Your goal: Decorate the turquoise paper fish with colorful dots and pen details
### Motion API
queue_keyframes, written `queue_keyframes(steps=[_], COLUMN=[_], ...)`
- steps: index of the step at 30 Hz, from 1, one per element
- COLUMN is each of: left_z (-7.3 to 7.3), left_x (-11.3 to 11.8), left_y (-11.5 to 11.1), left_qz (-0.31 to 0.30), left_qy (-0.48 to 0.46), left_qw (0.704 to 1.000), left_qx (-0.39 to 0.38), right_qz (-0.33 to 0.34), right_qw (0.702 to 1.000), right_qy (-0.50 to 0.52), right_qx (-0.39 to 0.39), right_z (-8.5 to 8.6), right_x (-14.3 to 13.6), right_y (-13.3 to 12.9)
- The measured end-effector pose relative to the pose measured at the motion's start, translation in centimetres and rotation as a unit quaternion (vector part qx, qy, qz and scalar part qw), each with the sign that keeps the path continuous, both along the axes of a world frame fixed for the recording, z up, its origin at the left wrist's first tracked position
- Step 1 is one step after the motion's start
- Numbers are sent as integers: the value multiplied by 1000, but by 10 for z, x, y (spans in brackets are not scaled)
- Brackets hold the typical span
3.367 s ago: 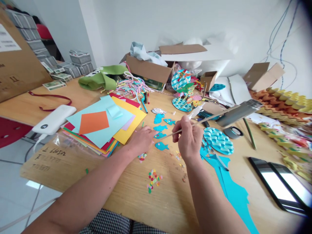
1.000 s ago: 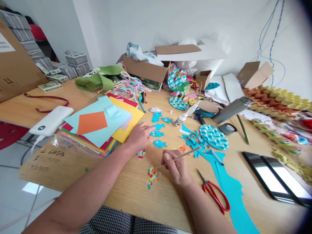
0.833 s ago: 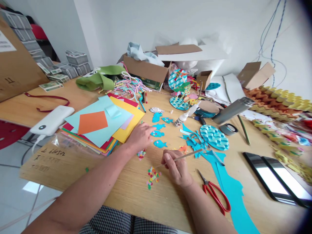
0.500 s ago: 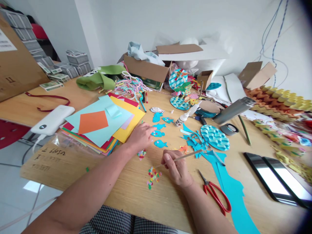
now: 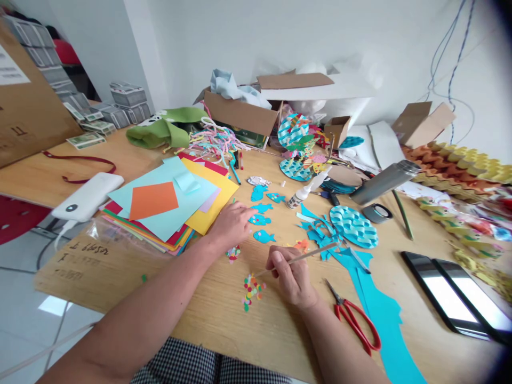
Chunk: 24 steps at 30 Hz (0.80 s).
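Note:
In the head view my left hand (image 5: 234, 223) rests on the table, its bent fingertips pressing the left end of a blue paper fish (image 5: 262, 220) with small dots on it. Other blue paper fish, one of them (image 5: 264, 237) nearer me, lie close by in a loose column. Pinched in my right hand (image 5: 291, 274) is a thin wooden stick (image 5: 314, 253). Its lower tip points down at a scatter of coloured paper dots (image 5: 253, 290) on the tabletop. A smaller heap of dots (image 5: 232, 254) sits below my left wrist, partly covered by it.
Red-handled scissors (image 5: 354, 317) lie right of my right forearm, beside blue paper scraps (image 5: 378, 309). A white glue bottle (image 5: 298, 196) stands beyond the fish. Coloured paper sheets (image 5: 160, 197) are stacked at left. Farther right are a grey flask (image 5: 384, 181) and two dark phones (image 5: 452, 293).
My right hand and the stick have shifted very slightly to the right. My left hand stays on the fish.

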<state>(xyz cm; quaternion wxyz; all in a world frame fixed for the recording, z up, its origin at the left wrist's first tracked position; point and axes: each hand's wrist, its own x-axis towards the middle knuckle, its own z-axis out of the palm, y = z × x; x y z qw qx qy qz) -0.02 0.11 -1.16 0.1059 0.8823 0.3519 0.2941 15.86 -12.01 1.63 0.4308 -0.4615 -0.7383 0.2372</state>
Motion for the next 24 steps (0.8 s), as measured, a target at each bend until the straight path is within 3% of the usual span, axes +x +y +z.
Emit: queue_keyframes(steps=[8, 15, 24], left_z=[-1, -1, 2], left_x=[0, 0, 1], left_y=[0, 1, -1], left_qz=[2, -7, 3], left_qy=[3, 13, 17], left_qw=[1000, 1000, 1000], left_qx=[2, -3, -14], right_qz=[-54, -23, -65], right_qw=[997, 999, 996], right_qy=[48, -12, 48], right_qx=[-8, -34, -31], right_z=[-5, 2, -7], right_x=[5, -4, 5], right_y=[0, -1, 0])
